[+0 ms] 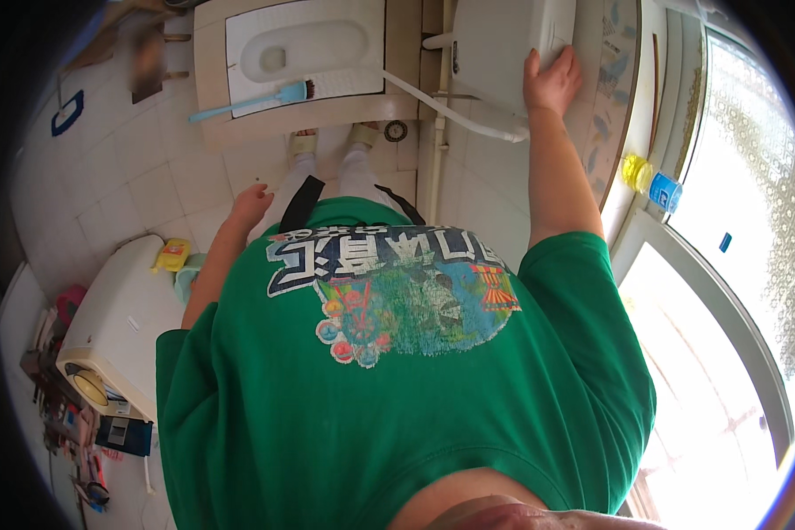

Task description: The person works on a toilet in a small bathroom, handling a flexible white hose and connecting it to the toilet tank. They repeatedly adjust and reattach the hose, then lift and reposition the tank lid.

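My right hand (554, 84) is raised against the white cistern (495, 44) on the wall at the right, its thumb and fingers apart and touching the cistern's face. Whether the fingers press a button there is too small to tell. At my left side, my left hand (253, 205) hangs down with loose fingers and nothing visible in it. Ahead of my feet is a white squat toilet (344, 41) set in a tiled step. Across its near left corner lies a light blue toilet brush (261, 101) with dark bristles.
A white pipe (455, 115) runs from the cistern toward the toilet. Near my feet is a round floor drain (396, 132). A white appliance (141, 291) with a yellow packet (173, 254) on it stands at the left. A bottle (652, 183) sits by the right window.
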A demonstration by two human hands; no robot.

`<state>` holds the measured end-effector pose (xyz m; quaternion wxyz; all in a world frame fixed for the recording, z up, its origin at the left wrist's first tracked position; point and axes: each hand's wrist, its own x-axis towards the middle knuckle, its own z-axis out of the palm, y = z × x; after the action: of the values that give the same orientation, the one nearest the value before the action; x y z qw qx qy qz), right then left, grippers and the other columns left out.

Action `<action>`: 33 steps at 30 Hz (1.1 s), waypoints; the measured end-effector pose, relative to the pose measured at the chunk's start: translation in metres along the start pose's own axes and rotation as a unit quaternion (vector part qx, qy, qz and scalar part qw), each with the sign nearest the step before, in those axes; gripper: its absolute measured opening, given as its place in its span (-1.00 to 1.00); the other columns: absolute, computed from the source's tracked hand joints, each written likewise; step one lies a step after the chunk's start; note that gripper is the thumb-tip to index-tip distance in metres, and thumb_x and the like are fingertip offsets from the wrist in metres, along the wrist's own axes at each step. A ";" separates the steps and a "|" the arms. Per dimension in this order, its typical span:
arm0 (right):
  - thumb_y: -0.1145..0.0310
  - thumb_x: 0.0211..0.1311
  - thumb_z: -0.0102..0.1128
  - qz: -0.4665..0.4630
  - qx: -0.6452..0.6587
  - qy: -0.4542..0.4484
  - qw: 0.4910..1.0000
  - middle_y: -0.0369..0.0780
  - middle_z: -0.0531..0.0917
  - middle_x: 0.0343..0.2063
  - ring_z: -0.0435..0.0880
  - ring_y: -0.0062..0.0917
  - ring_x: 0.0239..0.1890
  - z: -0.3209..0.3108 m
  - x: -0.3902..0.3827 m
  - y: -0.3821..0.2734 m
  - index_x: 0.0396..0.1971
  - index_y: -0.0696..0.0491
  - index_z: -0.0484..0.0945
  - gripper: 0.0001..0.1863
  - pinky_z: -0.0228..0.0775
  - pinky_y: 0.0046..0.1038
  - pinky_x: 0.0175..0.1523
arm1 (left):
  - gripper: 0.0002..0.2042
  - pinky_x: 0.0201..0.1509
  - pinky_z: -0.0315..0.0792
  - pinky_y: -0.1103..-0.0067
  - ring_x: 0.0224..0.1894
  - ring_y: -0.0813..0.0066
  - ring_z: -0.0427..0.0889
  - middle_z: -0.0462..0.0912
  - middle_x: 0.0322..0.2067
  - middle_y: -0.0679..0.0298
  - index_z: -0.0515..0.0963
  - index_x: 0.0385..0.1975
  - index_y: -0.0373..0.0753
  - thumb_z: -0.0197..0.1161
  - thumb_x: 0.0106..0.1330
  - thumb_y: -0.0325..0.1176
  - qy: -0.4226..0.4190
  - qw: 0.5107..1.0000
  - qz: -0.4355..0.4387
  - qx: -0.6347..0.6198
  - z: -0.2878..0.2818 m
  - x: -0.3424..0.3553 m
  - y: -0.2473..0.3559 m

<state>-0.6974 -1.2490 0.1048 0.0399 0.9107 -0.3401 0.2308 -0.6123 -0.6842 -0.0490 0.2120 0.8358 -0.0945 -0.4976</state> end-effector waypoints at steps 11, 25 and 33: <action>-0.03 0.04 0.17 0.035 0.025 -0.036 0.998 0.02 0.36 0.10 0.28 0.00 0.13 -0.008 0.000 -0.011 0.15 0.13 0.26 -0.26 0.11 -0.12 0.25 | -0.53 0.00 0.46 0.42 -0.11 0.16 0.61 0.62 -0.16 0.00 0.48 0.03 -0.29 0.21 0.16 -0.16 -0.025 0.999 -0.026 -0.033 0.013 0.003 -0.035; -0.12 -0.09 0.25 0.106 0.069 -0.094 0.988 0.09 0.33 0.13 0.24 0.00 0.21 -0.001 0.026 -0.005 0.21 0.17 0.18 -0.07 0.10 -0.16 0.29 | -0.54 -0.02 0.47 0.42 -0.11 0.14 0.61 0.62 -0.14 0.01 0.47 0.05 -0.25 0.18 0.19 -0.15 0.026 1.000 0.014 0.004 -0.016 0.018 -0.012; -0.02 0.17 0.12 0.131 0.028 -0.110 0.985 0.14 0.36 0.10 0.33 -0.07 0.19 0.001 0.045 -0.008 0.22 0.21 0.15 -0.23 0.19 -0.19 0.24 | -0.53 0.03 0.44 0.43 -0.06 0.14 0.60 0.61 -0.12 -0.03 0.46 0.07 -0.26 0.17 0.20 -0.14 0.002 1.000 0.016 -0.002 -0.009 0.015 -0.015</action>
<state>-0.6626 -1.2703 0.1242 -0.0541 0.8787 -0.4525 0.1424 -0.5976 -0.6740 -0.0638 0.2218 0.8347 -0.1069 -0.4927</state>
